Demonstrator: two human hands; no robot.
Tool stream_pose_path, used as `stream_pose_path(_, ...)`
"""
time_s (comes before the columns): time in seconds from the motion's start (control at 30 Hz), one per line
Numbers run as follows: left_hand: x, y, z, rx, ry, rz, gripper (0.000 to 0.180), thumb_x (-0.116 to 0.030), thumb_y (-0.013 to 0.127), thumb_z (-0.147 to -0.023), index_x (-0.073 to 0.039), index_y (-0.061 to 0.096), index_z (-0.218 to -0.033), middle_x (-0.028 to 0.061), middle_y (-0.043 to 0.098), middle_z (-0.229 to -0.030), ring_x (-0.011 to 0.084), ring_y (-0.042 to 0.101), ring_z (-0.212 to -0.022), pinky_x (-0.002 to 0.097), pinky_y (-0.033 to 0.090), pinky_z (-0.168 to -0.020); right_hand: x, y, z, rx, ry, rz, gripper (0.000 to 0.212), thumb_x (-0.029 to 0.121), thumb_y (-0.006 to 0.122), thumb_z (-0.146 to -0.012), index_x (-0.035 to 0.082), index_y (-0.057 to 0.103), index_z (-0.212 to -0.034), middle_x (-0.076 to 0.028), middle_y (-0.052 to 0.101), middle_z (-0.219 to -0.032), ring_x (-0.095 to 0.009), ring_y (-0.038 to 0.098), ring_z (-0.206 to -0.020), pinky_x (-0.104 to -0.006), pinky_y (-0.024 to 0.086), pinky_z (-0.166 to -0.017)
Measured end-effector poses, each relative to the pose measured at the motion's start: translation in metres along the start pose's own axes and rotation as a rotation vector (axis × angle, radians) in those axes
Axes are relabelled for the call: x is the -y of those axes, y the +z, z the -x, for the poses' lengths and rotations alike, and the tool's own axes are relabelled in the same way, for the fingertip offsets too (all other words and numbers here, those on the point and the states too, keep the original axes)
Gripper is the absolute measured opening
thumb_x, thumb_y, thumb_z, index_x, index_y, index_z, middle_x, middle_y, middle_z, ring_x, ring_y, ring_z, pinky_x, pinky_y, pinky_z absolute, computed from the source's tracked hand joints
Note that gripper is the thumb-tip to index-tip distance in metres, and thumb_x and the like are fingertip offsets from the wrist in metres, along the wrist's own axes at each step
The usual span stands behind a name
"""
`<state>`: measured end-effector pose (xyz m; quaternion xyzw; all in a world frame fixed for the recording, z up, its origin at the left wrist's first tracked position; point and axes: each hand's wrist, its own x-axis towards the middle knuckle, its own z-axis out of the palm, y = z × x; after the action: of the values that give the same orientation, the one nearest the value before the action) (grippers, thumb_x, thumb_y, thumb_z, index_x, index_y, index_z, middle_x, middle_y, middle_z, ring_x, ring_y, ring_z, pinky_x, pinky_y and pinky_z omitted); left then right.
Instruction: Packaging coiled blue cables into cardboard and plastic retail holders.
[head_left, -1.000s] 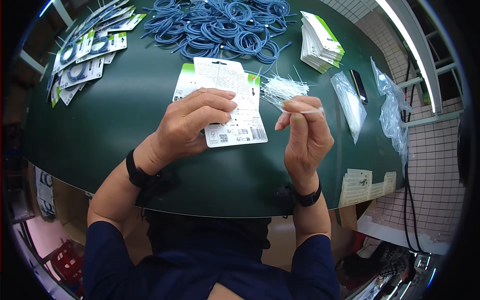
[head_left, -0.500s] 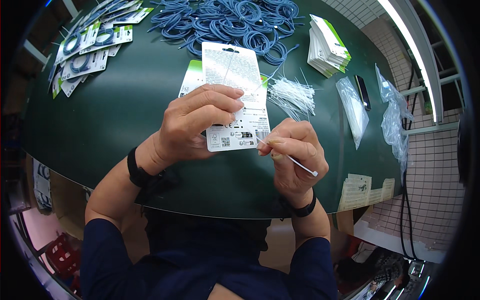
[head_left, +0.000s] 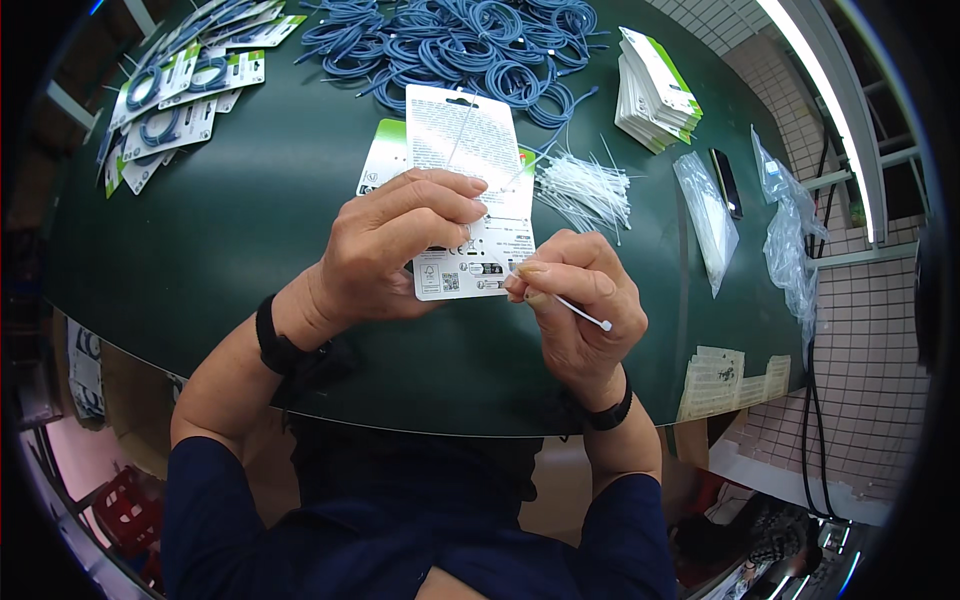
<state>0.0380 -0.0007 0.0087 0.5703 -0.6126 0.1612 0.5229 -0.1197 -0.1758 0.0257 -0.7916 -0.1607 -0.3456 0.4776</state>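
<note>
My left hand (head_left: 395, 245) grips a white printed packaging card (head_left: 470, 125), held upright over the table with its hang hole at the top. Behind it, the edge of a green and white card (head_left: 383, 160) shows; I cannot tell if both are one folded piece. A thin white strip lies across the card's upper face. In the pinched fingers of my right hand (head_left: 595, 290) is a white cable tie (head_left: 588, 316), its head pointing down and right. Its other end meets the card's lower right corner, where my fingertips hide it. Beyond lies a pile of white cable ties (head_left: 585, 190).
Coiled blue cables (head_left: 450, 45) are heaped at the far middle. Cards with coils attached (head_left: 185, 100) pile up at far left. To the right are a stack of cards (head_left: 655, 95), a plastic bag (head_left: 706, 225), a phone (head_left: 727, 183) and crumpled clear plastic (head_left: 788, 235).
My right hand has moved slightly left and up with the cable tie, closer over the card's lower right corner. The left hand and card have hardly moved.
</note>
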Motion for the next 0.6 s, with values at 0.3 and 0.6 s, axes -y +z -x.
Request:
stream_pose_path(0.3, -0.003, 0.001, 0.000, 0.020, 0.009, -0.037, 0.038, -0.010, 0.095, -0.076, -0.005, 0.063, -0.097, 0.0168, 0.076, -0.112, 0.0395, 0.076, -0.111, 0.0455, 0.064, -0.091, -0.001, -0.001, -0.014, 0.063, 0.015, 0.148, 0.022, -0.006, 0.080, -0.087, 0.004, 0.079, -0.107, -0.010, 0.074, -0.096, -0.017, 0.069, -0.081, -0.0286, 0.054, -0.072)
stream_pose_path(0.6, -0.046, -0.012, -0.015, 0.144, 0.171, -0.348, 0.026, -0.010, 0.089, -0.079, -0.005, 0.067, -0.091, 0.0118, 0.079, -0.104, 0.0298, 0.078, -0.101, 0.0372, 0.060, -0.079, 0.022, -0.028, -0.025, 0.181, 0.306, -0.030, 0.018, -0.003, 0.083, -0.084, 0.005, 0.083, -0.100, -0.009, 0.075, -0.090, -0.016, 0.069, -0.081, -0.0270, 0.053, -0.070)
